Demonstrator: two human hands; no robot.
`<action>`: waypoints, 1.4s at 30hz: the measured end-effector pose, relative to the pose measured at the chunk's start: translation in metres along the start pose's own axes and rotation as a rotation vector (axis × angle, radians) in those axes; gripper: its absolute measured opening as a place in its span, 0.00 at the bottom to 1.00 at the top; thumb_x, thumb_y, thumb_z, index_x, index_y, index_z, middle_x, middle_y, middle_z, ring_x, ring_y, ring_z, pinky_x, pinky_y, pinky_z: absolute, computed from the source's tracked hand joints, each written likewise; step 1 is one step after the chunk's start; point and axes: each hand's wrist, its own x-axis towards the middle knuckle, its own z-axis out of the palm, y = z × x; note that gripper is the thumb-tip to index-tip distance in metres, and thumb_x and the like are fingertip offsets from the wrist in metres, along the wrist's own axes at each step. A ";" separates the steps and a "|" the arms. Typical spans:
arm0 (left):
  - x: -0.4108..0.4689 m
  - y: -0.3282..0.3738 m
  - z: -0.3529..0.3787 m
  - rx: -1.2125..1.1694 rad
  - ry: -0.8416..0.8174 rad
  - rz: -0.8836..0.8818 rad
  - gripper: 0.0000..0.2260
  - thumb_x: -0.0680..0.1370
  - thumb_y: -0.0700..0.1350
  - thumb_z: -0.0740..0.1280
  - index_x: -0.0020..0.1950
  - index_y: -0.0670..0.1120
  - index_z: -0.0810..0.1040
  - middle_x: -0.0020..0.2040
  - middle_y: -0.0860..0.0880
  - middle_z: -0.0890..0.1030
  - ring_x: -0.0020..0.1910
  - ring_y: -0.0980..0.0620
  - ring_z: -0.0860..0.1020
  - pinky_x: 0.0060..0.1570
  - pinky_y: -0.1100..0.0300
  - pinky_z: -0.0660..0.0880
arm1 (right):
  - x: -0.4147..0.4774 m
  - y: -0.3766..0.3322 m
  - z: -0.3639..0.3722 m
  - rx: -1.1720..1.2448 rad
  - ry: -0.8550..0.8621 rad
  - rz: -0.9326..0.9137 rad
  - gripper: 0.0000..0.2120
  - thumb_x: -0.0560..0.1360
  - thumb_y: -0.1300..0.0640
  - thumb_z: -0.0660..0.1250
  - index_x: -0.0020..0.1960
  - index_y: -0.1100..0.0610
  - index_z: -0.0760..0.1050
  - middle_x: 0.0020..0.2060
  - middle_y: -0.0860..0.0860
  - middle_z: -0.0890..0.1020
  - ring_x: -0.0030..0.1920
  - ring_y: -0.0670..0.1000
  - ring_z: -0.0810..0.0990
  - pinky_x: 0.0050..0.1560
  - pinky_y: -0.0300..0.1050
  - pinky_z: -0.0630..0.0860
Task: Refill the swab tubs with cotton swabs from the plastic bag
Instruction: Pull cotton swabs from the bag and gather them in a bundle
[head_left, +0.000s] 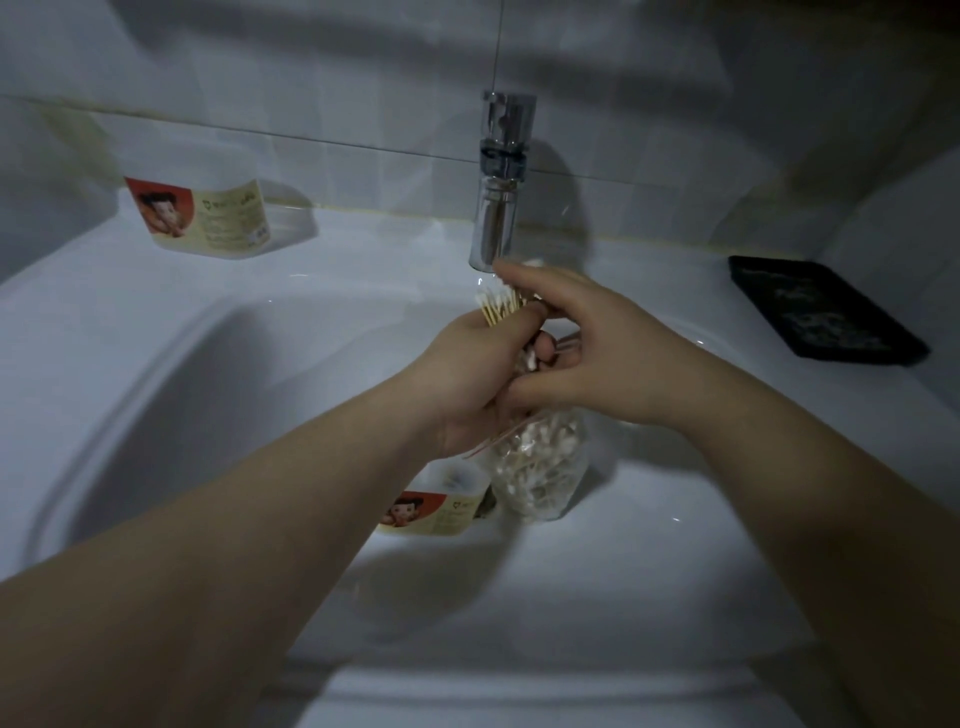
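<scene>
Left hand fingers clamp wooden-stick cotton swab bundle, tips toward 12 o'clock; right hand fingers grip clear plastic bag.

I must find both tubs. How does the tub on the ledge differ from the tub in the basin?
The ledge tub stands back left by the wall, alone; the basin tub sits low in the sink, under the left hand, beside the bag. The ledge tub shows whole; the basin tub is partly hidden by the left wrist. Both carry the same red and cream label.
</scene>
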 end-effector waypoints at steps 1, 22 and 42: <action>0.001 0.000 -0.001 0.009 0.004 0.004 0.13 0.86 0.45 0.59 0.45 0.42 0.76 0.32 0.48 0.73 0.30 0.54 0.80 0.36 0.60 0.79 | 0.001 0.001 0.001 -0.035 0.018 -0.019 0.48 0.66 0.58 0.81 0.79 0.41 0.63 0.68 0.40 0.69 0.51 0.51 0.83 0.51 0.45 0.82; 0.006 0.004 -0.011 0.109 -0.111 -0.038 0.12 0.84 0.37 0.59 0.63 0.34 0.76 0.50 0.38 0.82 0.49 0.44 0.82 0.47 0.53 0.78 | 0.000 -0.005 -0.009 -0.291 -0.046 -0.106 0.56 0.61 0.49 0.85 0.81 0.43 0.58 0.68 0.42 0.71 0.62 0.37 0.74 0.56 0.23 0.69; 0.003 0.005 -0.011 0.168 -0.209 -0.091 0.09 0.82 0.35 0.60 0.59 0.38 0.79 0.47 0.41 0.84 0.46 0.48 0.84 0.42 0.58 0.82 | 0.001 -0.006 -0.002 -0.333 -0.015 -0.137 0.51 0.65 0.48 0.82 0.81 0.43 0.59 0.73 0.42 0.68 0.68 0.39 0.68 0.64 0.27 0.65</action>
